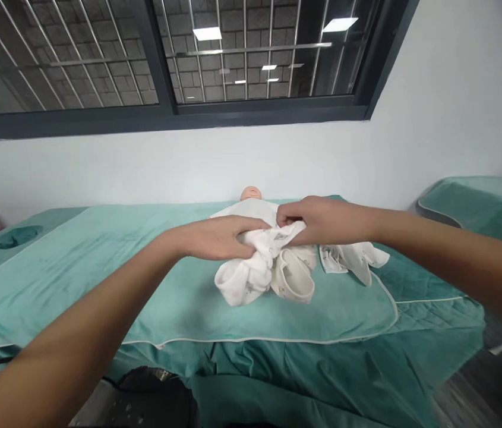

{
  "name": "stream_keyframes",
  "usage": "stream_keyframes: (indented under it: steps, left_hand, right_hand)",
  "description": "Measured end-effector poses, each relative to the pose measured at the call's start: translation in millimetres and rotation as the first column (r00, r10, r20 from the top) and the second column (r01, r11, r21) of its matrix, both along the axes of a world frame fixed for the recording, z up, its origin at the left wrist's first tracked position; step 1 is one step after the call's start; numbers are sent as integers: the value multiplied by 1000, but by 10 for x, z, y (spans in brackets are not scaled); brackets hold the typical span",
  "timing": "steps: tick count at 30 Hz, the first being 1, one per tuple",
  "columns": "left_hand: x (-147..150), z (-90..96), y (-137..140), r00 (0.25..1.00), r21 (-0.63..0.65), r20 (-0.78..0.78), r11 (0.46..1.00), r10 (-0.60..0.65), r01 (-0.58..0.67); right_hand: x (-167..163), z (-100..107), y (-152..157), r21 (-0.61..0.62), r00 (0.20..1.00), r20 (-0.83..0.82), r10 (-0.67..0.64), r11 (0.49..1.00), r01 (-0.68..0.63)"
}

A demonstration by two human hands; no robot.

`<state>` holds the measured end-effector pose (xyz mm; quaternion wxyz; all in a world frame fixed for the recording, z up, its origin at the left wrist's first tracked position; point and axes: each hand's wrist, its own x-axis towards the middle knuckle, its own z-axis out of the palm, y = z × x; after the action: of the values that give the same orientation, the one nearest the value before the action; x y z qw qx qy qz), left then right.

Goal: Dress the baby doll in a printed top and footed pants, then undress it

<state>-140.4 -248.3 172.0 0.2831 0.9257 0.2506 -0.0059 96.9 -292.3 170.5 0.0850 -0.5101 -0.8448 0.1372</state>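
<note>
A doll lies on the bed with its head toward the wall and a white top over its body. At its lower end are white printed baby pants, bunched up, with two round leg openings facing me. My left hand pinches the bunched cloth from the left, thumb below and fingers above. From the right, my right hand grips the upper edge of the same pants with curled fingers. The doll's legs are hidden by cloth and hands.
Another white printed cloth lies crumpled to the right. Everything rests on a light green sheet over a darker green bed cover. A white wall and barred window stand behind. A black bag-like object sits below the front edge.
</note>
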Motion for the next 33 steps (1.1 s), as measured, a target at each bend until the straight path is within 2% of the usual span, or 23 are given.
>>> stream_keyframes:
  steps: [4,7,10,13,15,17,20,23,26,29,31,33]
  left_hand:
    - [60,-52,-66,994,-27,113,1000,-13,16]
    - [76,-89,-83,992,-39,124,999,-28,33]
    - [70,-86,-107,996,-6,80,999,-40,41]
    - [46,-62,-119,997,-11,42,998,-58,59]
    - [32,-67,-115,996,-29,82,998,-46,49]
    - [34,-99,-110,979,-57,206,998,2,10]
    - [71,-170,-125,868,-150,484,988,106,-37]
    - [131,-215,-163,667,-249,709,966,227,-63]
    - [169,-206,-193,456,-325,823,939,340,-114]
    - [162,-157,-208,294,-350,874,921,388,-173]
    - [139,-119,-222,239,-375,877,905,417,-202]
    - [116,-93,-245,265,-412,849,887,457,-209]
  right_hand:
    - [23,64,-31,-231,923,-385,-25,970,-70]
    - [45,59,-64,-330,861,-509,-23,928,-171]
    - [58,45,-87,-386,852,-523,-29,899,-207]
    - [70,30,-79,-384,869,-493,-45,907,-171]
    - [77,14,-62,-358,888,-458,-38,922,-145]
    - [78,-6,-48,-317,902,-431,-21,940,-130]
    - [67,-21,-43,-230,890,-457,-7,967,-110]
    - [55,-8,-43,-146,857,-515,-20,987,-65]
    - [72,2,-22,-104,872,-486,-56,995,7]
    - [120,-29,19,-75,912,-398,-101,994,77]
    - [158,-62,44,-66,915,-374,-154,988,140]
    - [191,-85,59,-66,900,-382,-212,977,202]
